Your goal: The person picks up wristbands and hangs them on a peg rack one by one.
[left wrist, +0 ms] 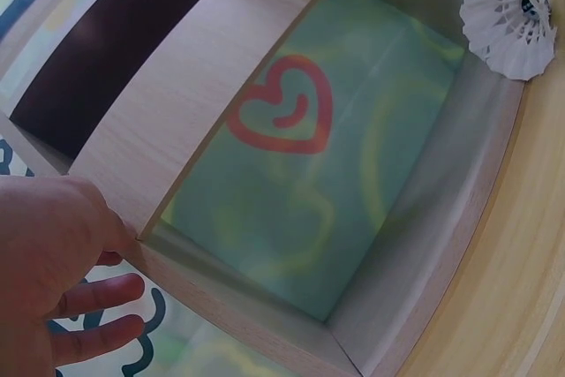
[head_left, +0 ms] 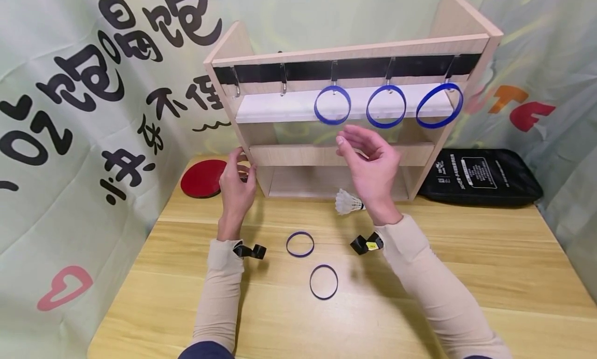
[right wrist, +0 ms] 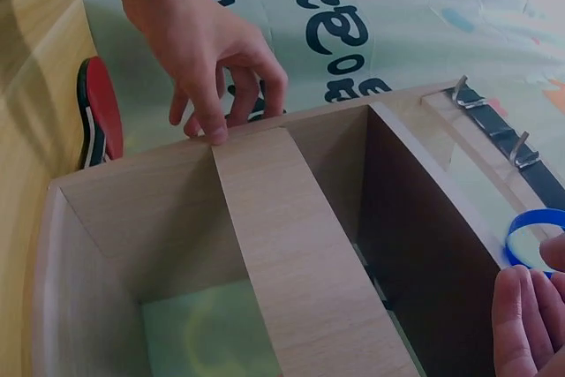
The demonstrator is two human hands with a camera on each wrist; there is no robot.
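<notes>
A light wooden rack (head_left: pixel 342 154) stands on the table, with a black strip of metal hooks along its upper front. Blue rings hang from three hooks: the middle ring (head_left: pixel 332 105), another ring (head_left: pixel 386 106) and the rightmost ring (head_left: pixel 439 105). My left hand (head_left: pixel 238 185) holds the rack's left side panel (right wrist: pixel 132 165), thumb on its front edge and fingers on the outer side. Just below the middle ring, my right hand (head_left: pixel 370 162) hovers with loosely bent fingers and nothing between them. Two more rings, one (head_left: pixel 300 244) behind the other (head_left: pixel 324 282), lie on the table.
A white shuttlecock (head_left: pixel 347 202) lies at the rack's front foot. Left of the rack is a red table tennis bat (head_left: pixel 202 178), partly behind my left hand. At the right lies a black zip case (head_left: pixel 480 176). A printed cloth (head_left: pixel 154 234) hangs behind the table.
</notes>
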